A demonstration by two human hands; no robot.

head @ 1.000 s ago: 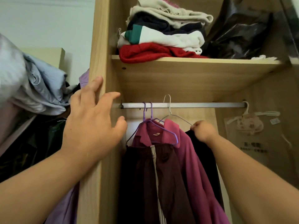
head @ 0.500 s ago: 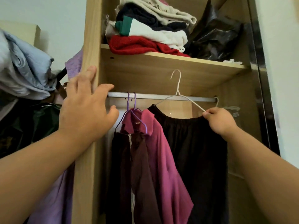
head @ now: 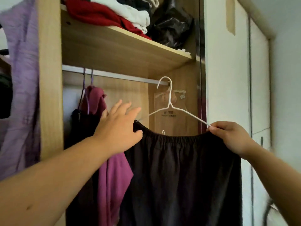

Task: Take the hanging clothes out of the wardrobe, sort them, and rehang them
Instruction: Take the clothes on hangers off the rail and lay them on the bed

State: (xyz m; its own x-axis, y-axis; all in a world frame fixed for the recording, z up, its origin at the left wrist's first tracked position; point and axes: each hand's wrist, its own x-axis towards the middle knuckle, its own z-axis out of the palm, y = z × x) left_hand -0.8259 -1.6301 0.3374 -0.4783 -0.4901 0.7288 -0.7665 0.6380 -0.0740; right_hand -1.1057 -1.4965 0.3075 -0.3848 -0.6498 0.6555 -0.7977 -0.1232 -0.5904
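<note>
An open wooden wardrobe (head: pixel 50 79) fills the view, with folded clothes (head: pixel 104 15) on the shelf (head: pixel 130 51) above its rail (head: pixel 122 75). The right hand (head: pixel 231 136) pinches the right tip of a white wire hanger (head: pixel 170 101), its fingers (head: pixel 218 126) curled on the wire. A black garment (head: pixel 182 176) hangs just below them. The left hand (head: pixel 118 131) is open, fingers spread wide, thumb at the waistband's left end. Left of those fingers hangs a magenta shirt (head: pixel 114 173). This looks like the taking-out step, though whether the hook is clear of the rail cannot be told. The next move likely calls for a left-hand grip on the hanger's free end
</note>
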